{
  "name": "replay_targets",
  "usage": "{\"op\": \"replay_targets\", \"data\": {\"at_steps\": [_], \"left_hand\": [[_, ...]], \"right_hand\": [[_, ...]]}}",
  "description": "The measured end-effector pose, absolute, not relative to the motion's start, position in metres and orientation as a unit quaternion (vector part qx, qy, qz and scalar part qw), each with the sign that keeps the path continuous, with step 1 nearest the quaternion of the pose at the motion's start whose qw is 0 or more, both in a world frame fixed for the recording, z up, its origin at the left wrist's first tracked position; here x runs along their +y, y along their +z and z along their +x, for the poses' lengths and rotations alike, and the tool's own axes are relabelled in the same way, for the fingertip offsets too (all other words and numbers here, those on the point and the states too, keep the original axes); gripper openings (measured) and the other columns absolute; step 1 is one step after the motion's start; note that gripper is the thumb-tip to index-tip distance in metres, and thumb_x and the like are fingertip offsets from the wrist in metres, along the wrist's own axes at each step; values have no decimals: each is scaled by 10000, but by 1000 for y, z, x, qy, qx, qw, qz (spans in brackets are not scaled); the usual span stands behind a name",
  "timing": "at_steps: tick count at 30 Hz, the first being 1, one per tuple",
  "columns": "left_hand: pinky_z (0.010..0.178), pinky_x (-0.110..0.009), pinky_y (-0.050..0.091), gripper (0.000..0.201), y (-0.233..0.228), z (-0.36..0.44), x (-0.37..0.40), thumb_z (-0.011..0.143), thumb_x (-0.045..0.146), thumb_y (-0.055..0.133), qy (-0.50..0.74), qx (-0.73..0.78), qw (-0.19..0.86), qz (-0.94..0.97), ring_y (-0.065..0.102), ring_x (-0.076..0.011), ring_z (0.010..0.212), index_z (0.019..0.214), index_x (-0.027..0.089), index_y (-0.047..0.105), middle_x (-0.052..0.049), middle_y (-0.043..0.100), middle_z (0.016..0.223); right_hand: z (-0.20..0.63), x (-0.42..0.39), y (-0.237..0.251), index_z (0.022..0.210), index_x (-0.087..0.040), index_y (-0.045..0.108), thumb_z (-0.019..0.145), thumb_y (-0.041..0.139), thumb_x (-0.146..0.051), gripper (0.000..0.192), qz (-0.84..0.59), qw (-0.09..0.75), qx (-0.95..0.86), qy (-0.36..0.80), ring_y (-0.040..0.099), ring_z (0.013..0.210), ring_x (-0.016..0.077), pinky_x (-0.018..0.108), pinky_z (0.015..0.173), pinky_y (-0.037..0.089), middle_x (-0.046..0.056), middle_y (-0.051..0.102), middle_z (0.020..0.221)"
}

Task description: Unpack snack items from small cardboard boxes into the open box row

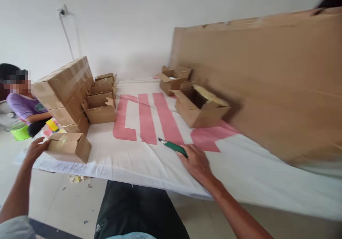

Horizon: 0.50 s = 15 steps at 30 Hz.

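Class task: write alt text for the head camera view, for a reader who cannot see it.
The right hand holds a green utility knife on a white-and-red sheet, while the left hand touches a small closed cardboard box. Open cardboard boxes sit beyond.

Plenty of open cloth mid-mat, boxes crowding the edges

Taking the white mat (149,160) with its red stripes as reference: the middle and near-right stretch is bare, so a hand passes freely there. The left edge is walled off by a taped carton stack (64,89) and a row of small folded boxes (101,103). An open box (199,109) blocks the far right, with a leaning cardboard sheet (267,82) closing off that side.
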State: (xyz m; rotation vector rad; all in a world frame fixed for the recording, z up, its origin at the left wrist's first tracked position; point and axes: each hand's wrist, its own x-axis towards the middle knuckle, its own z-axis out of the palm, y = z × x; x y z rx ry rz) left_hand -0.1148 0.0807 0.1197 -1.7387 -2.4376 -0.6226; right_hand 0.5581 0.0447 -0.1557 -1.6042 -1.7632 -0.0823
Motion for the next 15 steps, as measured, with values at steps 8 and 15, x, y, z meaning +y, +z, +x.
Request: {"op": "replay_targets", "data": {"at_steps": [8,15], "left_hand": [[824,-316,583,463,107,-102,89,591,728,768,-357,-800,-119,-468,730,-276,1075,828,335,714,94,830,826],[692,-240,514,532,90,-42,65,515,623,807,-410,-753,-172,-485,693,-217,875,921,284,746,76,786,769]], "right_hand": [[550,47,-144,1118,-219,700,1025,535,-335,222,-641,348,-681,-57,603,1012,317,435,912,472,123,713,1038],[556,48,-160,1115,-185,702,1017,554,-346,240,-624,362,-688,-71,608,990,340,451,877,472,136,705,1016]]}}
